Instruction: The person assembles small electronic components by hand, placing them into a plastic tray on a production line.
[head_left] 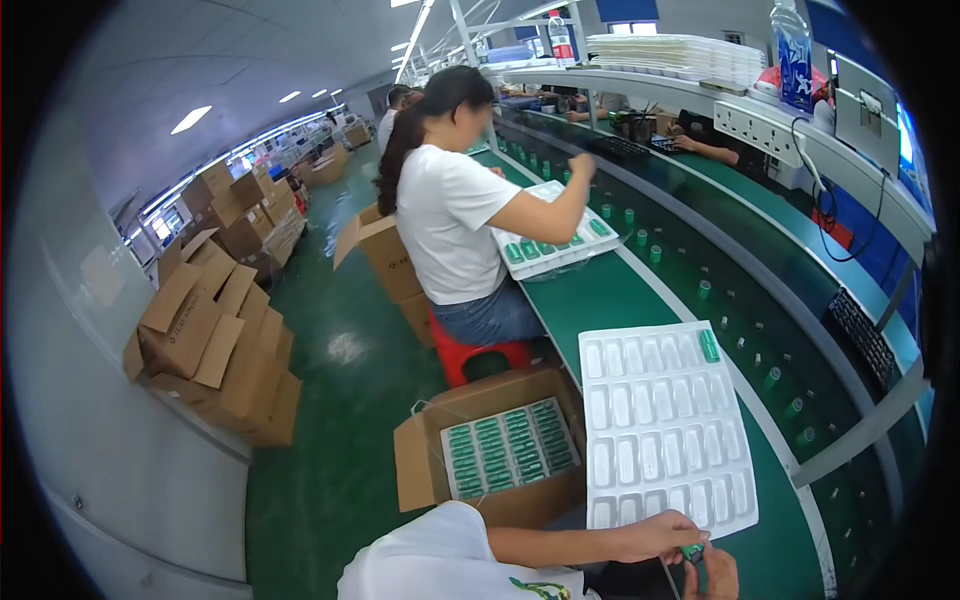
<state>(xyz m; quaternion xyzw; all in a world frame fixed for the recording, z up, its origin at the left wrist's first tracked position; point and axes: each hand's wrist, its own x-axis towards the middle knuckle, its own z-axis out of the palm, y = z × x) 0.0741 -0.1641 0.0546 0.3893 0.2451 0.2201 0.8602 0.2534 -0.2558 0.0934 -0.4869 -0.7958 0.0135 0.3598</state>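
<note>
Close to the lower edge, my left hand [664, 536] and my right hand [714, 576] meet over a small green cylinder [692, 552]. The fingers of both are pinched round it and partly cover it. Just beyond them, on the green bench, lies a white plastic tray [652, 447] with rows of moulded pockets. One green cylinder [709, 346] rests in its far right pocket; the other pockets hold nothing. To the left, an open cardboard box [421, 455] contains a tray full of green cylinders [508, 446].
A conveyor belt [740, 330] with scattered upright green cylinders runs along the right. Ahead, a co-worker [450, 220] on a red stool [465, 358] reaches over another white tray [548, 262]. Flattened and open cartons [215, 340] stand on the left floor. A metal post [860, 425] slants over the belt.
</note>
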